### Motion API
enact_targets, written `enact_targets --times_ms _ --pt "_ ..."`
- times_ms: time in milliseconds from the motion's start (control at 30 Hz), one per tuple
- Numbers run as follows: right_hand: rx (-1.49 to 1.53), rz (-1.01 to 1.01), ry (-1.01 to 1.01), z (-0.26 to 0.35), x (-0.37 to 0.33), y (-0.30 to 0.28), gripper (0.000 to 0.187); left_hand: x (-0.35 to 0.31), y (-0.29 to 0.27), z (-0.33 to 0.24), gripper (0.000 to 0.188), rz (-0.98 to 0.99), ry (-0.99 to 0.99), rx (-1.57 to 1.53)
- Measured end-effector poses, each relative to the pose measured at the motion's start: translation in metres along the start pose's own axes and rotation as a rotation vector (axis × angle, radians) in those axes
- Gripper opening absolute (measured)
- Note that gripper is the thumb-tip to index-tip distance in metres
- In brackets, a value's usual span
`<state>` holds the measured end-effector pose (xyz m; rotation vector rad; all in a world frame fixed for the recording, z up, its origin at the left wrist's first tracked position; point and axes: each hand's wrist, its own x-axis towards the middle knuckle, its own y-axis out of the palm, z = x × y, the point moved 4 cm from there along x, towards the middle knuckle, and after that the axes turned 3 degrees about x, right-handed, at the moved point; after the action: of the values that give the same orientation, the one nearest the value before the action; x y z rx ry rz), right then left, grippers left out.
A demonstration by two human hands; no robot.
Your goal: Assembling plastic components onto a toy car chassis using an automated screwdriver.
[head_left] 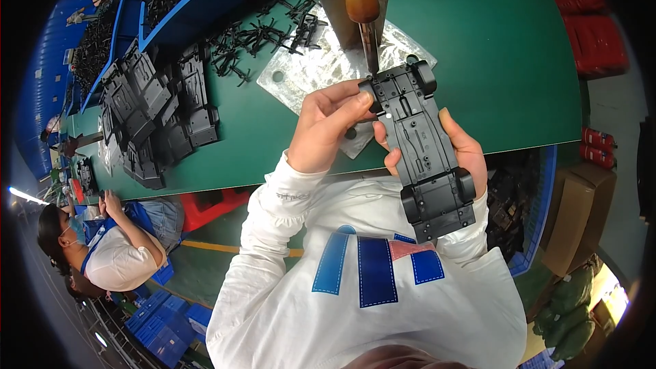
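Mostly flat, ridged black plastic chassis point(418, 140)

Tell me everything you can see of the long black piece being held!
The black piece looks like hard plastic: long and flat, with four curved side bumps, small holes, slots and raised lines. It slants, far end leaning left, over the edge of the green table. The right hand grips its right side; the left hand pinches near its far left corner. A metal tool tip is there; I can't tell if it touches.
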<state>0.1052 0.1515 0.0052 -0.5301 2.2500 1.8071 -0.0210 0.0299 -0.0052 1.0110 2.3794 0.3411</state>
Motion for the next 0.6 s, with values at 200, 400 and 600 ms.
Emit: enact_targets --times_ms 200,400,600 --pt "0.022 0.022 0.026 0.0013 0.0003 -0.0016 0.057 -0.0001 0.0016 -0.0008 0.027 -0.005 -0.008 -0.029" --pt "0.014 0.033 0.034 0.0022 0.0005 -0.001 0.056 0.0013 0.0003 0.0008 0.026 -0.007 0.004 -0.025" --pt "0.048 -0.017 0.0 0.0006 0.001 0.0022 0.056 0.0019 -0.0009 0.0025 0.027 -0.005 0.004 -0.031"
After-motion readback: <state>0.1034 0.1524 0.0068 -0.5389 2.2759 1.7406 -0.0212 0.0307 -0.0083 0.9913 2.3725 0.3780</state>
